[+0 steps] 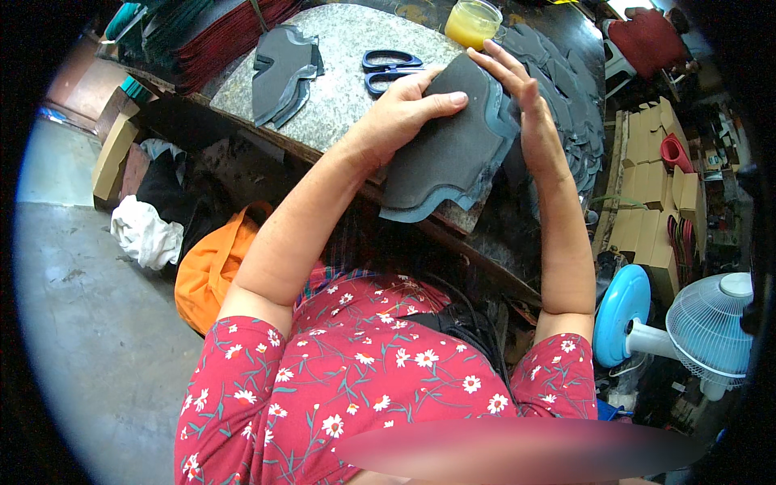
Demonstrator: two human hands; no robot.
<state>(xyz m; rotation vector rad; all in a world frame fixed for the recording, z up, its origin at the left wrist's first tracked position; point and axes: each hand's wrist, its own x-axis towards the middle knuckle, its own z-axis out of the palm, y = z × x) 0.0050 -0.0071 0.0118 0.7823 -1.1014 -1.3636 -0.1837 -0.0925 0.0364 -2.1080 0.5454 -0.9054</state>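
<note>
A dark grey cut-out piece with curved, notched edges [440, 149] is tilted up over the near edge of the table. Blue-grey layers of the same shape show along its border. My left hand [404, 109] grips it at its left side, the thumb lying across the top face. At the piece's far right edge, my right hand [525, 101] has its fingers stretched out and seems to touch it with the fingertips. Navy-handled scissors [386, 71] lie just beyond my left hand, their blades hidden. Farther left rests a small pile of similar grey cut-outs [283, 73].
A clear cup of yellow stuff [473, 24] stands at the far side of the grey tabletop [347, 36]. Many grey pieces [566, 105] are heaped on the right. Dark red strips [226, 44] lie far left. A blue and white fan [707, 319] stands right, beside cardboard boxes [647, 234].
</note>
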